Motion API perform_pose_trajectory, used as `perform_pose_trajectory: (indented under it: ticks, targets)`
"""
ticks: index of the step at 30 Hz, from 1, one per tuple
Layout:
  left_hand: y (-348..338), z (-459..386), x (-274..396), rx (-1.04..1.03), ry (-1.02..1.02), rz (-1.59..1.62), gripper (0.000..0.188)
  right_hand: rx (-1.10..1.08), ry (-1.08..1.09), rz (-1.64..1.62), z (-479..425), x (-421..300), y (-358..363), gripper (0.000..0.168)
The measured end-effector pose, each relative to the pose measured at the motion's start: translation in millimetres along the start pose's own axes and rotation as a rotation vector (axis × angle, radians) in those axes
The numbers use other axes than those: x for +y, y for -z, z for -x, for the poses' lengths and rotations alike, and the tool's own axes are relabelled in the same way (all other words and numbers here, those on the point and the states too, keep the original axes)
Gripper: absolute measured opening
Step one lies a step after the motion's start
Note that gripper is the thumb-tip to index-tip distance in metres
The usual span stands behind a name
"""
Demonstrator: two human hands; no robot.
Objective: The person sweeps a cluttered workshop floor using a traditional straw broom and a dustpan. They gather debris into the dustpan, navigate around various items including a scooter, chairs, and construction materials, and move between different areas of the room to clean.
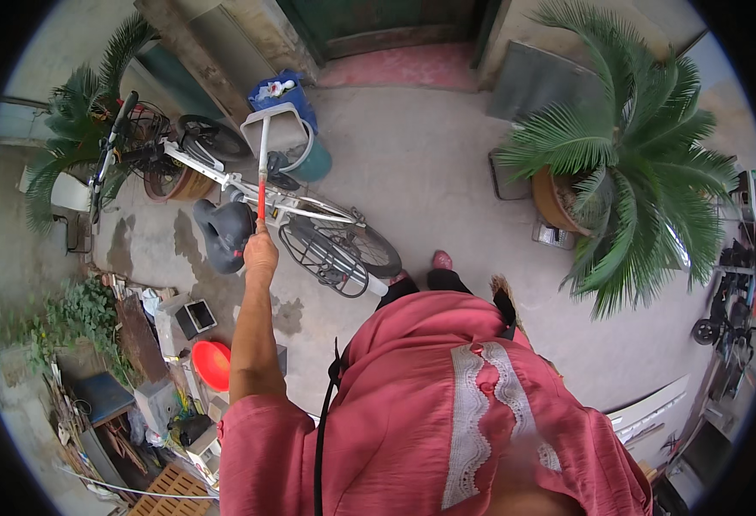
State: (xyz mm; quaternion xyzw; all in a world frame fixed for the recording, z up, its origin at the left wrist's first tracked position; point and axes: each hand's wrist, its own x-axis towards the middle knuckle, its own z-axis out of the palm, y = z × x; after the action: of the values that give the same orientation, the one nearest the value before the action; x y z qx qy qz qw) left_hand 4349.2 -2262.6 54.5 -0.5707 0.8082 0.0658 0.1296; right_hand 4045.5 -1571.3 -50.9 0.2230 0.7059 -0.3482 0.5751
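My left hand [261, 253] grips the red end of the handle of a long-handled dustpan [276, 128]. The pan is held out over a green bucket [312, 158], beside a blue bin [290, 97] that holds white waste. Under the handle stands a white bicycle [197, 164] with a black saddle [223, 232]; the hand overlaps the saddle's edge in the picture, and I cannot tell whether they touch. My right hand is out of view. At my right side the bristles of a broom [502, 293] show, partly hidden by my clothing.
A potted cycad [562, 203] stands on the right, another plant [81, 122] behind the bicycle's handlebar. A red basin [211, 366] and piled household items lie at the lower left. A doorway with a pink threshold [403, 66] is ahead. A wheeled frame [707, 330] stands far right.
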Motion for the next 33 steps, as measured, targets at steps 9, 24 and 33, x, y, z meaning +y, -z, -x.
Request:
perform_pose_trajectory:
  ticks: [9, 24, 33]
  targets:
    - [9.2, 10.7, -13.8, 0.077, -0.022, -0.002, 0.052, 0.044, -0.002, -0.062, 8.8, -0.1, -11.8, 0.01]
    - [-5.4, 18.7, -13.4, 0.129, -0.006, 0.145, 0.051, 0.02, -0.006, 0.018, 37.0, -36.9, -30.7, 0.01]
    - [5.5, 37.8, -8.8, 0.186, 0.019, 0.122, 0.053, 0.039, -0.057, 0.065, 36.1, -36.0, -29.5, 0.009]
